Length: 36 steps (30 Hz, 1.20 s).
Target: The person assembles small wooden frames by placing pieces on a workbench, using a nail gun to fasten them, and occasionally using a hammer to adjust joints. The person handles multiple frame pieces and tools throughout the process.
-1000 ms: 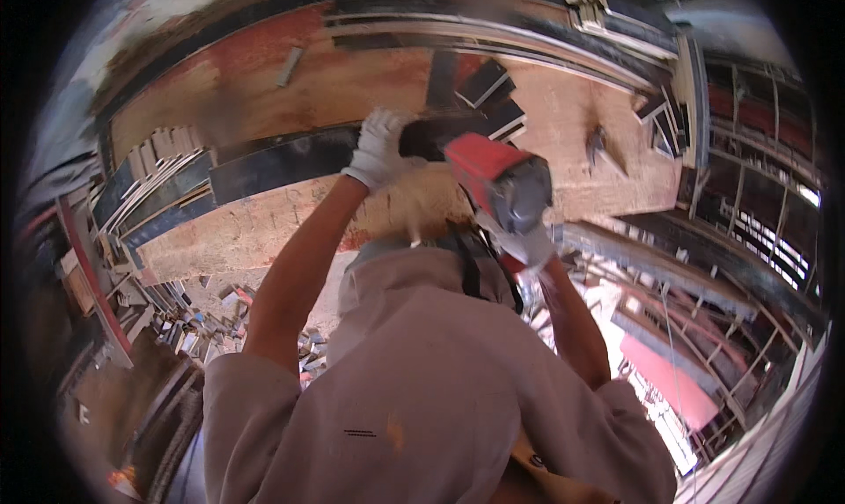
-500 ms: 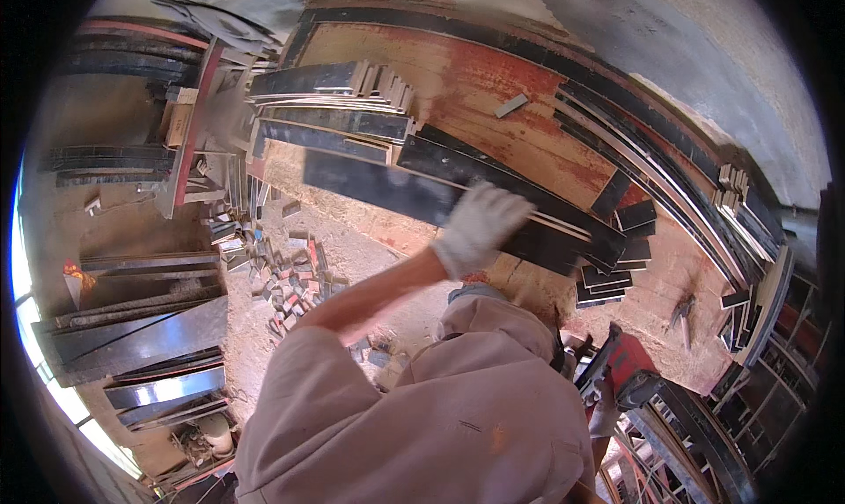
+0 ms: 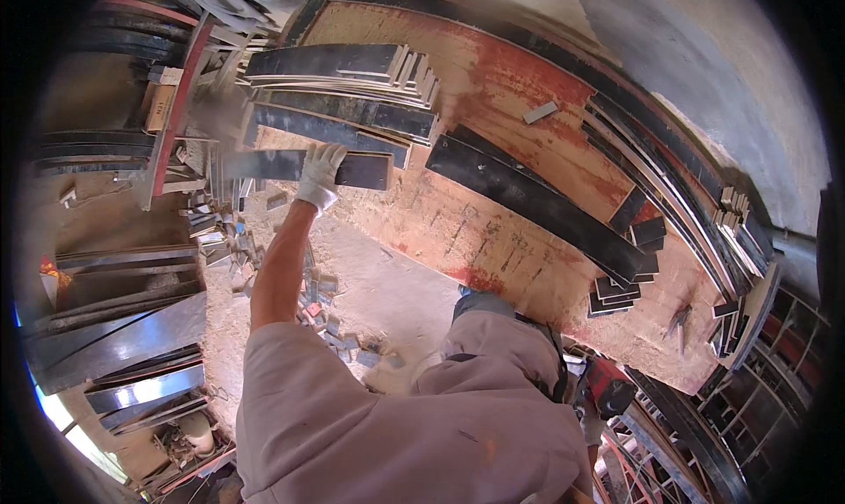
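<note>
My left hand (image 3: 321, 176), in a pale work glove, grips a short black-faced board (image 3: 368, 171) from above. This board hangs over the left front edge of the plywood worktop (image 3: 387, 227), and its far end is blurred. Just behind it lies a stack of black-faced boards (image 3: 321, 60) with pale cut edges. Two long black boards (image 3: 537, 206) rest overlapped on the worktop to the right. Low at the right, my right hand (image 3: 591, 423) is at a red and black power tool (image 3: 609, 386); my body hides part of it, and its fingers are barely visible.
Short black offcuts (image 3: 613, 293) are piled at the worktop's right, near a hammer-like tool (image 3: 678, 326). Long strips (image 3: 660, 196) line the back right. A small grey block (image 3: 540, 112) lies mid-worktop. Scattered wood blocks (image 3: 327, 319) cover the floor, beside stacked boards (image 3: 123, 328) at left.
My left hand has moved left with a board, off the long boards and past the worktop's front edge. The power tool has shifted slightly downward in view.
</note>
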Each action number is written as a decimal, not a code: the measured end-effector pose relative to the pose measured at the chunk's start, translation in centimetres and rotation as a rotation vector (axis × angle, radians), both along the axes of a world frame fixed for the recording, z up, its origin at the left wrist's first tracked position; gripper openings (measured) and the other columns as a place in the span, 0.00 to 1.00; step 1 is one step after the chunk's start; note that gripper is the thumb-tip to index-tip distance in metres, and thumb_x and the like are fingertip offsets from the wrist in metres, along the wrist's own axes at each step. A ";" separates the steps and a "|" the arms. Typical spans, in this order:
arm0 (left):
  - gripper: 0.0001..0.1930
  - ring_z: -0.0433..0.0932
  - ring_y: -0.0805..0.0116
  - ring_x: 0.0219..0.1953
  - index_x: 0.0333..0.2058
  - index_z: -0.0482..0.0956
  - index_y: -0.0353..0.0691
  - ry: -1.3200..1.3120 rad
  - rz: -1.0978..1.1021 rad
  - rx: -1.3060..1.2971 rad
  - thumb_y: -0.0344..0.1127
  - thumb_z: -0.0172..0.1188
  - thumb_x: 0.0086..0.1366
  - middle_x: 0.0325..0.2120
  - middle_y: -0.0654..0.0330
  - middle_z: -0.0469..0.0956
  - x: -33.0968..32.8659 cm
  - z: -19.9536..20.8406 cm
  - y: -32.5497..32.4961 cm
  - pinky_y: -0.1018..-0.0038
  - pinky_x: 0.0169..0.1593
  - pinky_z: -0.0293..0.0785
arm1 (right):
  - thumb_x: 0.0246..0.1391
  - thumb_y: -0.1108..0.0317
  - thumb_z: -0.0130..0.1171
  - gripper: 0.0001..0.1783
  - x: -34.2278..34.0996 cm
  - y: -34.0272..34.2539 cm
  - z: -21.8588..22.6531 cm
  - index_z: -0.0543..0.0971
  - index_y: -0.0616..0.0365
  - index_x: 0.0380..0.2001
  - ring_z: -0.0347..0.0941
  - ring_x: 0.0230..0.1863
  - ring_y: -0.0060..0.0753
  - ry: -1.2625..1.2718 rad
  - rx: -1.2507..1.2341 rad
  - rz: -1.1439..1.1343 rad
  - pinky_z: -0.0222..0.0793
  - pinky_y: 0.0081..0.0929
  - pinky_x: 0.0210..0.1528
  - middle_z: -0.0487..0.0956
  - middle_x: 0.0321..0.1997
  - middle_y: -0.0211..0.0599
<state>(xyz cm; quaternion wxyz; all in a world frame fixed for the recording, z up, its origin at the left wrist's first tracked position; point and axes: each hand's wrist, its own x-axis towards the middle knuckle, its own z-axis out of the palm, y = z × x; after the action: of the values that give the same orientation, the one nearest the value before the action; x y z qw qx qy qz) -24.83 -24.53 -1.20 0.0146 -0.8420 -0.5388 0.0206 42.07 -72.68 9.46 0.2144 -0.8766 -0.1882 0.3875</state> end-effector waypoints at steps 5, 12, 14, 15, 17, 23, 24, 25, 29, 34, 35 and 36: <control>0.36 0.66 0.53 0.68 0.65 0.69 0.51 -0.042 -0.100 -0.027 0.24 0.61 0.55 0.62 0.58 0.72 3.4 -2.7 3.3 0.47 0.76 0.50 | 0.59 0.64 0.71 0.18 -1.0 0.7 0.4 0.81 0.53 0.51 0.75 0.36 0.23 -0.014 -0.066 -0.025 0.70 0.30 0.38 0.83 0.40 0.28; 0.48 0.58 0.50 0.74 0.72 0.66 0.59 -0.467 0.660 0.264 0.16 0.56 0.49 0.70 0.50 0.63 7.0 -9.1 2.3 0.55 0.77 0.52 | 0.59 0.64 0.71 0.18 -2.0 2.0 0.9 0.81 0.54 0.51 0.75 0.38 0.24 -0.013 -0.137 -0.063 0.70 0.30 0.41 0.83 0.42 0.30; 0.43 0.60 0.50 0.72 0.71 0.63 0.46 -0.986 1.076 0.252 0.28 0.68 0.56 0.69 0.48 0.63 7.0 -10.6 3.2 0.58 0.71 0.66 | 0.59 0.64 0.71 0.19 -2.1 2.6 0.8 0.81 0.54 0.52 0.75 0.39 0.25 -0.006 -0.149 -0.069 0.71 0.30 0.42 0.83 0.43 0.30; 0.41 0.71 0.50 0.66 0.70 0.63 0.37 -1.039 1.316 0.378 0.32 0.69 0.58 0.64 0.45 0.70 4.2 -12.1 3.1 0.59 0.63 0.77 | 0.59 0.64 0.71 0.19 -1.7 3.5 0.5 0.81 0.54 0.52 0.75 0.39 0.25 0.020 -0.157 -0.038 0.71 0.30 0.42 0.83 0.43 0.30; 0.47 0.84 0.49 0.49 0.66 0.66 0.28 -1.592 1.815 0.219 0.52 0.76 0.57 0.54 0.41 0.79 9.6 -10.8 7.4 0.58 0.50 0.85 | 0.59 0.64 0.71 0.19 -3.1 2.6 1.3 0.81 0.54 0.52 0.76 0.40 0.25 -0.039 -0.171 -0.110 0.71 0.31 0.43 0.83 0.43 0.30; 0.49 0.82 0.53 0.48 0.63 0.73 0.37 -1.921 1.516 -0.245 0.67 0.76 0.52 0.57 0.57 0.80 -3.5 -15.5 9.2 0.57 0.53 0.82 | 0.58 0.65 0.71 0.20 -2.3 4.9 -0.8 0.81 0.55 0.53 0.76 0.42 0.26 0.056 -0.175 -0.051 0.71 0.31 0.45 0.83 0.45 0.31; 0.47 0.82 0.54 0.48 0.62 0.74 0.37 -1.903 1.517 -0.317 0.65 0.76 0.53 0.56 0.57 0.80 -1.0 -15.9 10.1 0.58 0.54 0.82 | 0.58 0.65 0.71 0.20 -2.6 4.8 -0.5 0.81 0.55 0.53 0.76 0.42 0.26 0.028 -0.180 -0.072 0.71 0.31 0.45 0.83 0.45 0.32; 0.41 0.82 0.56 0.47 0.61 0.76 0.40 -1.977 1.451 -0.327 0.60 0.76 0.57 0.54 0.56 0.82 -0.7 -16.0 10.1 0.59 0.57 0.81 | 0.58 0.65 0.71 0.20 -2.6 4.8 -0.4 0.81 0.55 0.53 0.76 0.43 0.26 0.029 -0.186 -0.068 0.71 0.31 0.46 0.83 0.45 0.32; 0.32 0.82 0.57 0.47 0.58 0.79 0.40 -1.912 1.733 -0.278 0.52 0.74 0.60 0.51 0.57 0.82 1.8 -14.3 13.7 0.62 0.54 0.80 | 0.58 0.65 0.71 0.21 -2.9 5.1 -0.3 0.81 0.55 0.53 0.76 0.44 0.27 0.018 -0.202 -0.082 0.71 0.32 0.47 0.83 0.46 0.32; 0.28 0.78 0.59 0.49 0.52 0.81 0.42 -1.654 1.728 -0.493 0.49 0.75 0.55 0.49 0.58 0.81 -0.2 -13.2 13.7 0.63 0.55 0.76 | 0.58 0.65 0.71 0.21 -3.2 5.6 -0.1 0.81 0.56 0.54 0.77 0.46 0.27 0.044 -0.209 -0.095 0.72 0.32 0.49 0.84 0.47 0.33; 0.27 0.78 0.59 0.48 0.51 0.82 0.42 -1.562 1.816 -0.527 0.48 0.75 0.55 0.49 0.58 0.81 0.7 -13.0 14.2 0.62 0.54 0.76 | 0.58 0.65 0.71 0.21 -3.4 5.5 0.2 0.81 0.56 0.54 0.77 0.46 0.28 0.034 -0.207 -0.110 0.72 0.32 0.50 0.84 0.48 0.33; 0.24 0.79 0.58 0.48 0.49 0.82 0.42 -1.688 1.735 -0.490 0.46 0.74 0.56 0.48 0.58 0.81 -1.1 -13.2 13.5 0.62 0.54 0.76 | 0.58 0.65 0.70 0.21 -3.2 5.9 0.0 0.81 0.56 0.54 0.77 0.46 0.28 0.056 -0.207 -0.096 0.72 0.32 0.50 0.84 0.48 0.34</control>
<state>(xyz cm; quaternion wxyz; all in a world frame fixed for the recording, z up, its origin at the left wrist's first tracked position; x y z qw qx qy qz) -25.98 -10.99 -14.44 -0.5143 0.0636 -0.7416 -0.4260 38.88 -66.80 9.47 0.1465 -0.8908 -0.0989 0.4185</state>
